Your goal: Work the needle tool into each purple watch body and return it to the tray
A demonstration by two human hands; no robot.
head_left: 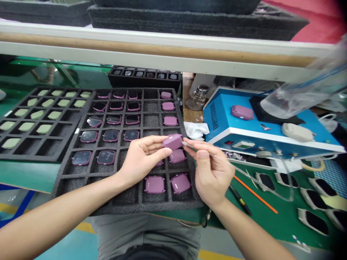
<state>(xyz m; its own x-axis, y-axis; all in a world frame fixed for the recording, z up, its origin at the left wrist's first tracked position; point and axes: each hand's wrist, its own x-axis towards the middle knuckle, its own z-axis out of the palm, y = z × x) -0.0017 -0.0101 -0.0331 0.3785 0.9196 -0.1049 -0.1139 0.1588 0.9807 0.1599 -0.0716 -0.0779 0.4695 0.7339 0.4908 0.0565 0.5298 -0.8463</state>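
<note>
We observe the L hand (pixel 143 159) holding a purple housing (pixel 173 142) at approx. frame centre, above the foam tray (pixel 127 206). L fingers are clamped on the housing, thumb on its near face. The R hand (pixel 213 175) pinches a thin clear tube (pixel 217 158), fingers together on it. Its metal tip (pixel 185 143) is at the housing's R edge; touching or just beside, we cannot tell. Step in hand: tip held at that edge.

Tray cells carry more housings (pixel 180 183). Upper R: blue unit (pixel 225 122), with a white cloth (pixel 196 130) just L of it. Lower R, on the green tabletop (pixel 271 225): orange pen (pixel 256 195), black screwdriver (pixel 240 199).
</note>
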